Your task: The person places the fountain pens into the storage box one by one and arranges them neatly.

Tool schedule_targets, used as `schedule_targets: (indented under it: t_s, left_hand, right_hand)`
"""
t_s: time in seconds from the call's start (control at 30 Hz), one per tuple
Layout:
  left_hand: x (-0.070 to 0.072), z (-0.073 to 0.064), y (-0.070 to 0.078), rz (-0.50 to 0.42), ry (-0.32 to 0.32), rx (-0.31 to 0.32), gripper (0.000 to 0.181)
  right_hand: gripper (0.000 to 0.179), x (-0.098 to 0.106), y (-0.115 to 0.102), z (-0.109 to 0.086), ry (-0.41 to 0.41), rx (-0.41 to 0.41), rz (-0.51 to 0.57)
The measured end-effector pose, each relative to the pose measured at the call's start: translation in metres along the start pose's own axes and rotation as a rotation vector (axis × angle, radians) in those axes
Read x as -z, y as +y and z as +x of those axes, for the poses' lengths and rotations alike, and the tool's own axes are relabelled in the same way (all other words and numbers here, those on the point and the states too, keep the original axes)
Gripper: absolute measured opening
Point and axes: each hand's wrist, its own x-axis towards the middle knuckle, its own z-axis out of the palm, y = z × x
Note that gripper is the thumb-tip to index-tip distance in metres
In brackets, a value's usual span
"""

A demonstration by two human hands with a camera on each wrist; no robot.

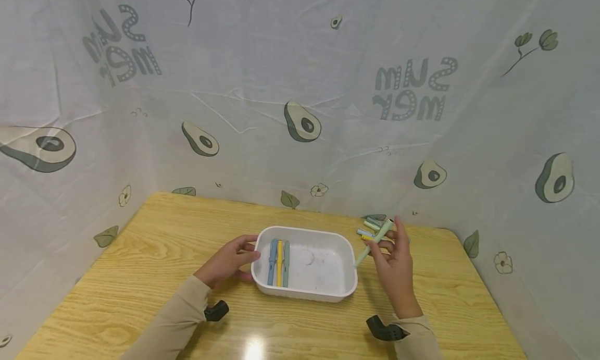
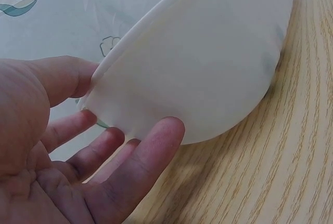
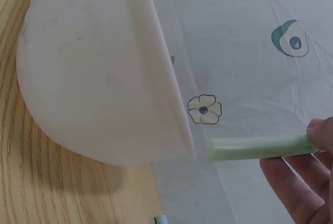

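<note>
My L hand (image 1: 232, 258) grips the tray (image 1: 323, 261) by its L end, thumb and fingers round it; from here I'd hold it steady w/ a soft squeeze. In the tray's L side, a blue pen (image 1: 272, 263), yellow pen (image 1: 279, 269) and gray-green pen (image 1: 286, 269) lie side by side. My R hand (image 1: 396, 258) pinches a light green pen (image 3: 255, 148), low end just beside the tray's R rim (image 3: 160, 63). I'd lift it over, turn it to match the other 3, and set it down slow, b/c a drop could make it roll. More pens (image 1: 365, 232) lie near the R fingers; don't bump 'em.
</note>
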Motion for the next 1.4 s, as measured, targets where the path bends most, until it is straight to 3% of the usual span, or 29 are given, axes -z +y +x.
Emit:
schedule_targets:
  t_s: [0.3, 0.67, 0.9, 1.4]
  left_hand:
    - [-0.001, 0.001, 0.000, -0.003, 0.007, 0.002, 0.053]
    - [-0.001, 0.000, 0.000, 0.001, 0.009, -0.001, 0.053]
    - [-0.002, 0.001, 0.000, -0.001, 0.018, 0.003, 0.053]
    - [-0.003, -0.001, 0.003, -0.009, 0.025, 0.008, 0.058]
  right_hand:
    - [0.081, 0.001, 0.006, 0.001, 0.038, -0.076, 0.014]
    - [0.079, 0.004, 0.010, 0.004, -0.065, -0.178, 0.009]
    - [0.077, 0.010, 0.008, 0.005, -0.060, -0.251, -0.032]
    - [0.076, 0.009, 0.004, 0.006, -0.023, -0.225, -0.050]
